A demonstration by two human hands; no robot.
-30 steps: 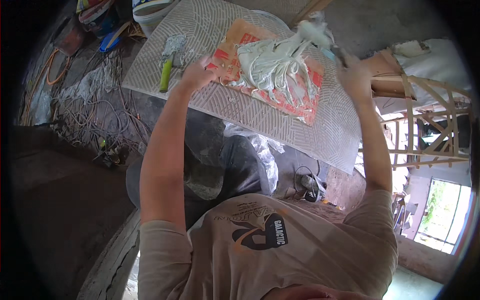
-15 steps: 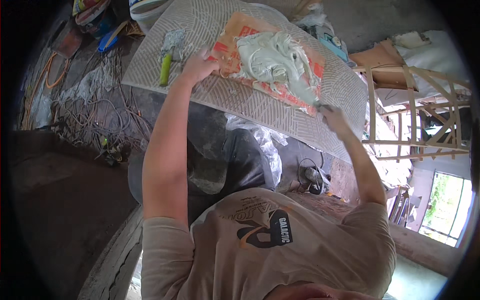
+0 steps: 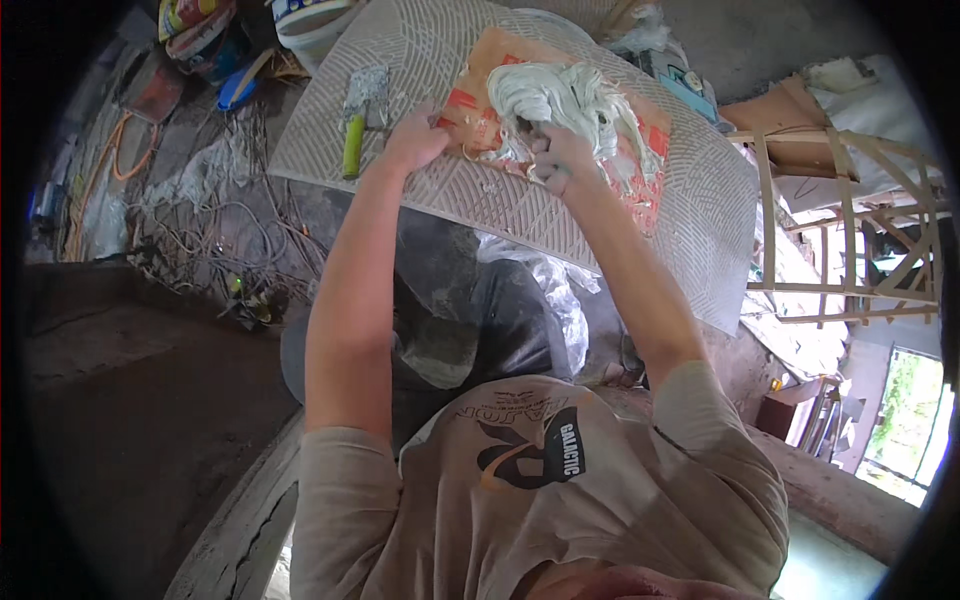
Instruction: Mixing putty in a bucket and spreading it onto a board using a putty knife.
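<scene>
A mound of pale whitish paste (image 3: 560,95) lies on an orange-brown sheet with red print (image 3: 482,72), which looks like paper or cardboard. My left hand (image 3: 416,142) is closed at the sheet's left edge, pinching it. Over the near left side of the paste, my right hand (image 3: 565,160) is wrapped round the handle of a putty knife, whose blade is mostly hidden by the fingers and paste. Left of my left hand lies a second scraper with a yellow-green handle (image 3: 353,147) and a paste-smeared blade.
Beneath the sheet is a large board with combed ridges (image 3: 690,235). Buckets (image 3: 305,30) stand beyond its far left corner. Tangled cables (image 3: 240,230) cover the floor at left. A wooden frame (image 3: 765,215) rises at the right, and clear plastic (image 3: 570,320) hangs below the near edge.
My right hand has swept left with the putty knife, from the sheet's right end to the paste's near left side. The paste is now more heaped. My left hand stays at the sheet's edge.
</scene>
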